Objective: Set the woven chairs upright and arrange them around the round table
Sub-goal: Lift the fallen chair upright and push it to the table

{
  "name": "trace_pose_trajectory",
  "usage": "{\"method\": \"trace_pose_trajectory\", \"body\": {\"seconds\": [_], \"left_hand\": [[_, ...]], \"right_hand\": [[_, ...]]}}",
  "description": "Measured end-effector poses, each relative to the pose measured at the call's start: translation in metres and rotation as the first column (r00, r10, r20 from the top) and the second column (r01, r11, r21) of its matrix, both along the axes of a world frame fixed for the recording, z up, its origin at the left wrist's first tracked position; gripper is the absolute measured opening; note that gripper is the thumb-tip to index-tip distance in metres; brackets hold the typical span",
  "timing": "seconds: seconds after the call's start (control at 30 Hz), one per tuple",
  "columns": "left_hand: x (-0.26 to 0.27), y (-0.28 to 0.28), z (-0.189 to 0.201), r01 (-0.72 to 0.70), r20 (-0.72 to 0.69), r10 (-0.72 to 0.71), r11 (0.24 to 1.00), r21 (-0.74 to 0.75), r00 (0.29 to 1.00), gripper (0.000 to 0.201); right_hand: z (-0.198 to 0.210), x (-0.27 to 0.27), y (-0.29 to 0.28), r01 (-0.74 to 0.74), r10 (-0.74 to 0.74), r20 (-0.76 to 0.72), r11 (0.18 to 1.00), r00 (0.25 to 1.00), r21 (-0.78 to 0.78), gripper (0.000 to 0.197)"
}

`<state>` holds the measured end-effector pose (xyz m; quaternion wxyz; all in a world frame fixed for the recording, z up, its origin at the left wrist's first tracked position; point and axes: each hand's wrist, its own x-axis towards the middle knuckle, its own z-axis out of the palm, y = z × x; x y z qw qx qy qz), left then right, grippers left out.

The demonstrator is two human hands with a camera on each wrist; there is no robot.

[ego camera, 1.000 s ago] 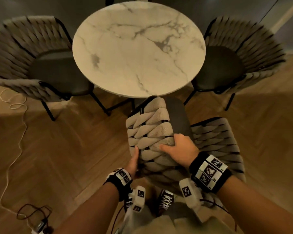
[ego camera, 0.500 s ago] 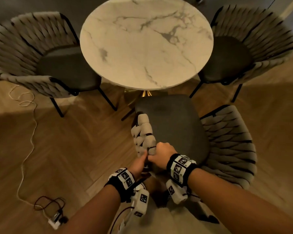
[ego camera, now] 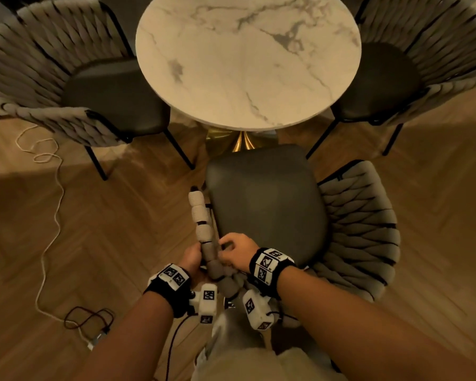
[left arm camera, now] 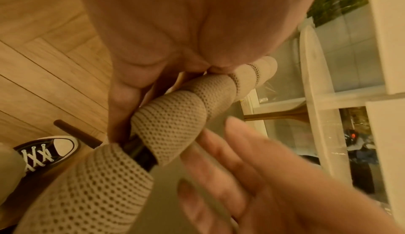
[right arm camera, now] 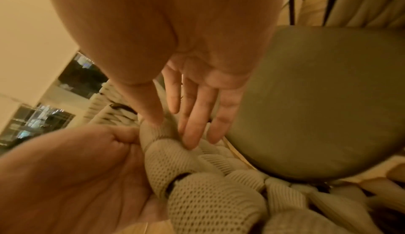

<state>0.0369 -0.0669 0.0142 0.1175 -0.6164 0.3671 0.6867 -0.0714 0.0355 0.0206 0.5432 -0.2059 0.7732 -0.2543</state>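
The round marble table [ego camera: 245, 64] stands at the top of the head view. One woven chair [ego camera: 39, 78] stands upright at its left and another [ego camera: 437, 50] at its right. A third woven chair [ego camera: 264, 210] stands just below the table, its dark seat [right arm camera: 317, 99] facing up and its woven back to the right. My left hand [ego camera: 195, 255] grips the woven rim [ego camera: 202, 232] on the chair's left side from outside. My right hand [ego camera: 232, 251] rests on the same rim [right arm camera: 171, 156] from the seat side, its fingers [right arm camera: 190, 134] straight.
A white cord [ego camera: 50, 188] trails over the wooden floor at the left and ends at a plug with black cables [ego camera: 94, 320]. The table's gold base [ego camera: 242, 141] sits just beyond the near chair's seat. My shoe [left arm camera: 48, 149] is under the rim.
The near chair has swung from lying tilted to standing with its seat up. My right hand has loosened from gripping the woven band to straight fingers. The left hand keeps its hold.
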Motion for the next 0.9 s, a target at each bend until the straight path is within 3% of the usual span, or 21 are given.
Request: {"method": "trace_pose_trajectory", "body": {"seconds": [0.1, 0.2, 0.33, 0.4, 0.57, 0.67, 0.73, 0.83, 0.9], "left_hand": [[0.01, -0.013, -0.006, -0.023, 0.017, 0.023, 1.0, -0.019, 1.0, 0.029], [0.018, -0.021, -0.009, -0.063, 0.03, 0.064, 0.997, -0.038, 0.997, 0.033], [0.028, -0.027, -0.008, -0.035, 0.128, 0.049, 0.993, -0.11, 0.991, 0.026], [0.036, -0.028, -0.013, -0.001, 0.177, 0.033, 0.984, -0.178, 0.984, 0.037], [0.047, -0.018, -0.016, -0.025, 0.127, 0.06, 0.965, -0.261, 0.99, 0.054], [0.059, -0.01, -0.033, 0.002, 0.119, 0.037, 0.951, -0.309, 0.992, 0.072], [0.061, 0.002, -0.036, -0.041, 0.125, 0.091, 0.932, -0.359, 0.988, 0.079], [0.058, 0.029, -0.03, -0.103, 0.253, 0.201, 0.93, -0.353, 0.946, 0.056], [0.055, 0.053, -0.028, -0.057, 0.335, 0.136, 0.97, -0.235, 0.932, 0.038]], "right_hand": [[-0.009, -0.002, 0.014, 0.185, -0.187, 0.084, 0.982, 0.979, 0.021, 0.017], [-0.007, -0.014, 0.036, 0.419, -0.427, 0.24, 0.904, 0.872, 0.084, 0.019], [-0.007, -0.044, 0.073, 0.522, -0.543, 0.162, 0.838, 0.824, 0.156, 0.024], [-0.011, -0.061, 0.096, 0.563, -0.583, 0.09, 0.808, 0.808, 0.175, 0.023], [-0.014, -0.099, 0.15, 0.581, -0.591, -0.036, 0.777, 0.806, 0.243, 0.024], [-0.008, -0.128, 0.18, 0.527, -0.42, -0.366, 0.807, 0.83, 0.268, 0.017], [0.003, -0.147, 0.201, 0.529, -0.314, -0.542, 0.793, 0.78, 0.302, 0.022], [0.0, -0.165, 0.229, 0.595, -0.282, -0.662, 0.743, 0.694, 0.308, 0.047], [-0.01, -0.176, 0.246, 0.685, -0.355, -0.652, 0.633, 0.67, 0.36, 0.069]]}}
